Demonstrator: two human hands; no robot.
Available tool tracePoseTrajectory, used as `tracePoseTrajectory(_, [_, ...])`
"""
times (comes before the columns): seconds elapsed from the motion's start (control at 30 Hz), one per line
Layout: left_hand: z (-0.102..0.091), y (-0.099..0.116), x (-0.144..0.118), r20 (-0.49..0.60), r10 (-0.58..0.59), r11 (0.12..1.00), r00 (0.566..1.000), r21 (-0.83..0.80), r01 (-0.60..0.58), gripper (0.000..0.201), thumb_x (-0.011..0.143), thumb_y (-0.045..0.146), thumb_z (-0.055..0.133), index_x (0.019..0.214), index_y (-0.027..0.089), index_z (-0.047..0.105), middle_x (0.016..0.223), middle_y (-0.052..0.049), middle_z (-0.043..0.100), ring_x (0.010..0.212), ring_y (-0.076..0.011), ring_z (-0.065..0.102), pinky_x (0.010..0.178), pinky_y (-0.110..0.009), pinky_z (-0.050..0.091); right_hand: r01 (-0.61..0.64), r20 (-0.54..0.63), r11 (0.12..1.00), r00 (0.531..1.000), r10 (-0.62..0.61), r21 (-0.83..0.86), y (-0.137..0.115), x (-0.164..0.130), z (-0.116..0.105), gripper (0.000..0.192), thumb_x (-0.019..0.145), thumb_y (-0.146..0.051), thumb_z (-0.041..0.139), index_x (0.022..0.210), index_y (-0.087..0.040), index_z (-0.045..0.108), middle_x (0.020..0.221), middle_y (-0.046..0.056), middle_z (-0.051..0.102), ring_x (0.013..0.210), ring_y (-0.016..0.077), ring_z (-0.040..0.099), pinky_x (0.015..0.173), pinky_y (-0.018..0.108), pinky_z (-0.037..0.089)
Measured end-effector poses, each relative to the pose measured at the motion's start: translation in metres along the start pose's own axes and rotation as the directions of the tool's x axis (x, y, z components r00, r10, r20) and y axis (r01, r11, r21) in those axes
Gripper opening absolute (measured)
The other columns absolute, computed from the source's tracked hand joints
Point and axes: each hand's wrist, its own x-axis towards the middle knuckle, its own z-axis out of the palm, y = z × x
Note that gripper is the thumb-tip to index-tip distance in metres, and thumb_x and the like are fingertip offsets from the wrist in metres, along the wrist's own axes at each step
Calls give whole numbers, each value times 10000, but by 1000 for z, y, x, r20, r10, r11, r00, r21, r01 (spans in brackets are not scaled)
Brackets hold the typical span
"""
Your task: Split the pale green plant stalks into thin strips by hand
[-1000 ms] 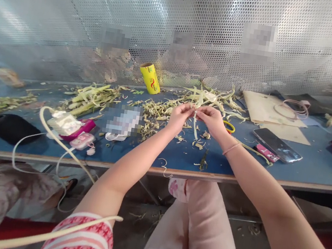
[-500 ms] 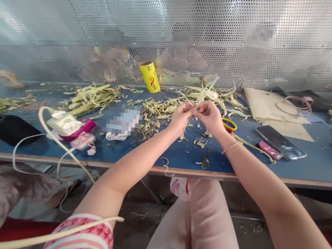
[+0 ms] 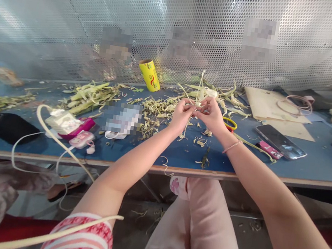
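Note:
My left hand (image 3: 181,115) and my right hand (image 3: 211,114) meet above the blue table (image 3: 161,155), fingertips pinched together on a thin pale leaf strip (image 3: 199,88). One end of the strip sticks up past my fingers, another end hangs below my left hand. Under and behind my hands lies a heap of cut pale green strips (image 3: 155,112). Small clippings (image 3: 202,142) are scattered on the table below my wrists.
A yellow roll (image 3: 150,75) leans at the back by the perforated metal screen (image 3: 180,31). Right: yellow-handled scissors (image 3: 230,125), a phone (image 3: 280,141), cardboard sheets (image 3: 268,108). Left: white cable (image 3: 54,137), pink case (image 3: 83,125), black pouch (image 3: 9,128), more strips (image 3: 91,94).
My hands rose slightly and drew closer together. The strip, which hung down between them a second ago, now points upward past my fingers.

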Motion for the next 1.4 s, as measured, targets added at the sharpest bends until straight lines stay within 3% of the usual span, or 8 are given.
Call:
tracePoseTrajectory(0.27, [-3,-6,4,50,56,997,997,-56,-53,236,722,296,726,784,201,520,672,34,616,646,-102,600,602,-241,443,48,47,999,998,-47,-10,1,1,-2,355,644,-309,773,832,-221,486,905,-3,500,652,69,468,587,252,477])
tracePoseTrajectory(0.4, [-2,-3,2,40,20,998,999,-59,-17,190,743,254,705,759,198,524,609,48,588,558,-75,543,596,-238,443,46,43,999,998,-46,19,6,2,-3,377,651,-337,771,733,-218,422,769,-24,485,681,95,500,611,274,476])
tracePoseTrajectory(0.73, [1,2,1,48,-72,970,996,-230,81,136,773,104,593,724,183,494,622,33,591,606,-87,581,691,-269,476,-62,-7,986,998,64,158,2,3,-3,298,711,-346,723,690,-218,455,597,-52,516,577,91,535,594,271,471])
tracePoseTrajectory(0.9, [2,1,2,25,-129,963,991,-237,131,112,786,105,592,742,178,521,653,24,604,643,-87,590,728,-270,477,-77,-25,984,996,82,162,5,4,-3,318,689,-378,739,698,-215,467,603,-53,527,567,82,526,580,258,469])
tracePoseTrajectory(1.13, [1,-1,2,32,-123,972,992,-196,127,164,801,122,598,666,166,516,636,11,599,620,-72,578,684,-241,464,45,-21,998,999,-44,54,13,7,-6,158,705,-330,706,720,-193,629,813,3,538,673,91,523,616,269,499])
tracePoseTrajectory(1.4, [4,3,1,28,-146,959,989,-243,148,92,824,141,572,746,167,531,701,-9,639,680,-101,619,788,-299,491,5,-74,997,997,1,72,13,6,-5,81,723,-259,657,723,-196,706,902,30,581,681,97,558,666,309,539])
